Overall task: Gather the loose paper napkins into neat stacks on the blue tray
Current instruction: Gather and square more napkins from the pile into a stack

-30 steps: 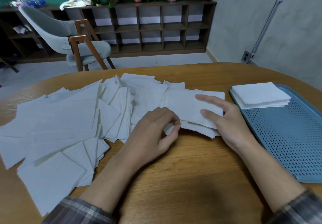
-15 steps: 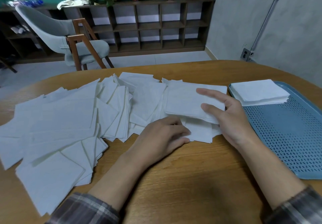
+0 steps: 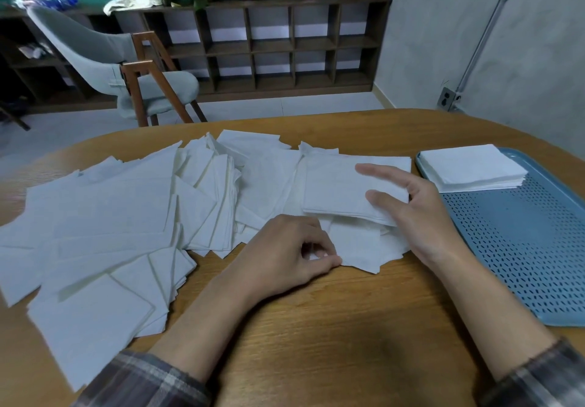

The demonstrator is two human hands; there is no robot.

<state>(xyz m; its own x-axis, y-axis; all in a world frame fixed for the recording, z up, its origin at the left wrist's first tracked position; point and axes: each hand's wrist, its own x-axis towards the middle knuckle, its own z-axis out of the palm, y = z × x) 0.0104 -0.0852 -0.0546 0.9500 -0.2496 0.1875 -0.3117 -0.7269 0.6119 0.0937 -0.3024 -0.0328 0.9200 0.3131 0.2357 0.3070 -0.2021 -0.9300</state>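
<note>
The left hand, fingers curled, pinches the near edge of a loose napkin. The right hand grasps a small napkin bundle lying over it. Scattered napkins cover the wooden table leftward, and a neat stack sits at the blue tray's far end

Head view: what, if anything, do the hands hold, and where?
Left hand pinches a loose napkin by its near edge; right hand grips a napkin bundle at its near right corner.
</note>
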